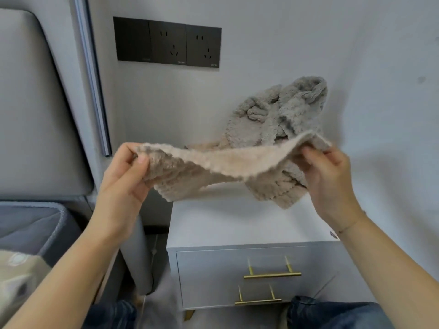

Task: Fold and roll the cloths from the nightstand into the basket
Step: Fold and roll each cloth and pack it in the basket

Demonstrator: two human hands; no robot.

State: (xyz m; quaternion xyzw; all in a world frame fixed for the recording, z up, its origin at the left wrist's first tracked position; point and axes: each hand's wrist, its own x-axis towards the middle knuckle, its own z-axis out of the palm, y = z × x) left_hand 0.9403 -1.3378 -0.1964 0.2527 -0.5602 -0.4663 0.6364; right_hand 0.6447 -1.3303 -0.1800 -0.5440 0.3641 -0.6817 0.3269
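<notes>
left hand (126, 172) raised above the near left corner of the nightstand, fingers curled, thumb pressed on top, pinching the left end of a beige fleece cloth (206, 167). right hand (325, 176) level with it on the other side, fingers curled under and thumb over, gripping the right end of the same cloth. cloth stretched between both hands, held in the air, sagging in the middle, doubled so a lower layer hangs below the upper edge; scalloped hem showing at bottom right. no contact seen between held cloth and the tabletop. behind it, grey fleece cloth (280, 110) heaped loose on the back of the white nightstand (228, 222), leaning against the wall. sliver of another beige cloth (202, 146) just visible lying behind the held one, beside the grey heap. two nightstand drawers below, each with a brass bar handle (272, 274). black socket panel (167, 42) on the wall, upper left of the heap. grey padded headboard (31, 103) far left, grey bed edge (35, 224) beneath it. pale fabric thing (19, 274) at lower left corner, blurred, cannot tell if basket. knees in dark jeans (327, 314) along bottom edge. thin bracelet (348, 226) on right wrist.
</notes>
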